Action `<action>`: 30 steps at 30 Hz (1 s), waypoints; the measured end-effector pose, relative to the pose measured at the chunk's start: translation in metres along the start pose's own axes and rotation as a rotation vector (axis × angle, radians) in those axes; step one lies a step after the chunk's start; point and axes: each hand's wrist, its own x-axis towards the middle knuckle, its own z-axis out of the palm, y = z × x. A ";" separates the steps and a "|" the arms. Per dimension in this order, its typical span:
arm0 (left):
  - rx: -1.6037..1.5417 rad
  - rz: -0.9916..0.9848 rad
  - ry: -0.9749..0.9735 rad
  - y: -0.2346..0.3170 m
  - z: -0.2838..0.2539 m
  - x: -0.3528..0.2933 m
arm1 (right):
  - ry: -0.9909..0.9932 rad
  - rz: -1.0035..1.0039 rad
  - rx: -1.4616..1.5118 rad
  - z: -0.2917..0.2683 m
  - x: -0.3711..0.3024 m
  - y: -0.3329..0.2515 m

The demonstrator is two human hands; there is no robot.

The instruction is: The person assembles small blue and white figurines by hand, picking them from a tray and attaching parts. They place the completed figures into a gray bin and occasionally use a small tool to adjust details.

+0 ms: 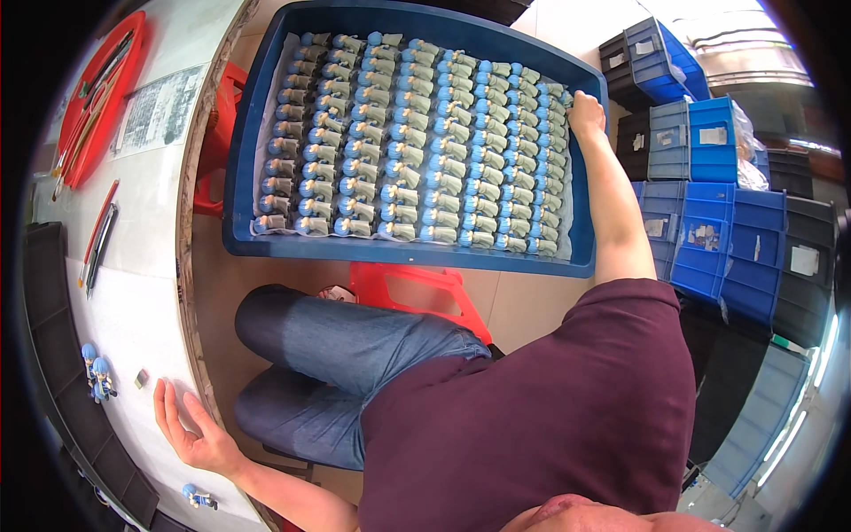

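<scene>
My left hand is open over the white worktable, its fingers stretched out and holding nothing. Close to its fingertips lies a small grey-green piece. A pair of blue-haired figurines stands beyond it, and another blue-haired figurine lies nearer my forearm. My right hand reaches to the upper right corner of a big blue tray. Its fingers are closed on a figurine at the end of a row. Many blue-headed, grey-green figurines lie in rows on a pale liner.
A red oval dish with brushes and tools sits on the table beside a printed sheet. Two slim tools lie nearby. A red stool is under the tray. Blue crates are stacked at right.
</scene>
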 end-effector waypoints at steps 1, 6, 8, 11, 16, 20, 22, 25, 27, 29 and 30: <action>0.000 0.003 -0.001 -0.001 0.001 0.000 | 0.045 -0.021 0.004 0.007 -0.002 0.003; 0.025 0.003 -0.004 0.001 -0.003 -0.001 | 0.094 -0.078 -0.022 0.012 0.000 0.000; 0.027 0.009 -0.004 0.002 -0.003 -0.001 | 0.078 -0.090 -0.050 0.009 0.002 -0.001; 0.041 0.027 -0.003 -0.001 -0.001 0.000 | 0.048 -0.095 -0.049 0.002 -0.003 0.000; 0.037 0.018 -0.007 -0.001 0.001 0.001 | -0.080 0.010 -0.086 -0.003 0.000 -0.006; 0.043 0.021 -0.005 -0.001 -0.001 -0.001 | -0.041 0.089 0.018 -0.009 0.001 -0.012; 0.035 0.021 -0.004 -0.001 -0.001 0.000 | 0.023 0.045 0.073 -0.014 0.000 -0.012; 0.028 0.023 -0.002 -0.002 -0.002 0.000 | 0.044 0.086 0.123 -0.023 -0.001 -0.017; 0.040 0.026 -0.005 -0.002 -0.003 -0.001 | 0.105 0.110 0.175 -0.021 0.002 -0.017; 0.023 0.030 -0.007 -0.002 -0.001 0.002 | 0.240 0.102 0.253 -0.011 0.008 0.002; 0.022 0.026 -0.008 0.000 0.000 0.002 | 0.389 0.057 0.267 -0.010 0.007 0.004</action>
